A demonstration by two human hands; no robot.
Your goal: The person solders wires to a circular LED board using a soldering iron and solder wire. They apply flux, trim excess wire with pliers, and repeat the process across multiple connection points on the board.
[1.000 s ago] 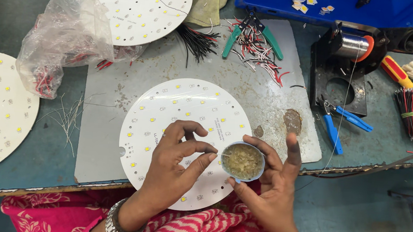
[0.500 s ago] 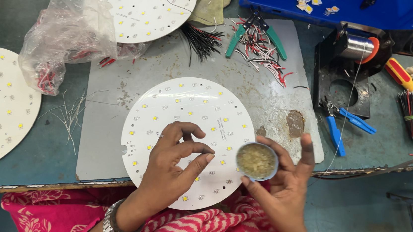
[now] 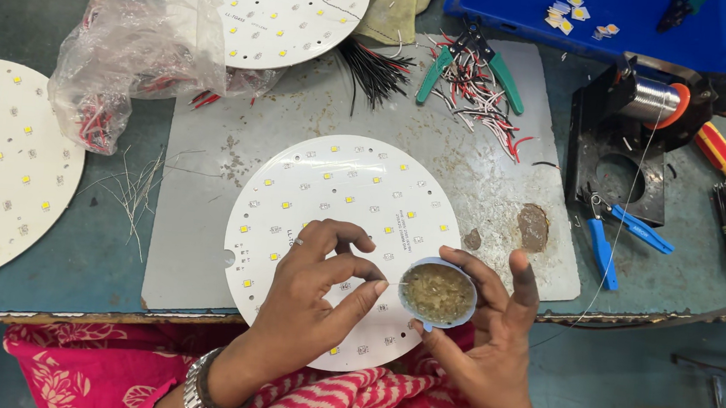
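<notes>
While cupping the tin (image 3: 437,293), right hand (image 3: 482,346); left hand (image 3: 311,300) pinching perhaps a wire.

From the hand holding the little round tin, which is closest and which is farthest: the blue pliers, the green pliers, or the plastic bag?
Measured from the right hand:
1. Blue pliers, just up and to its right.
2. Green pliers, farther up the table.
3. Plastic bag, far across at the upper left.

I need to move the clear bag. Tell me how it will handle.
The bag looks thin and crumpled, so likely floppy and light. Its loose wires may shift or spill out when lifted. It probably slides easily on the table.
</notes>
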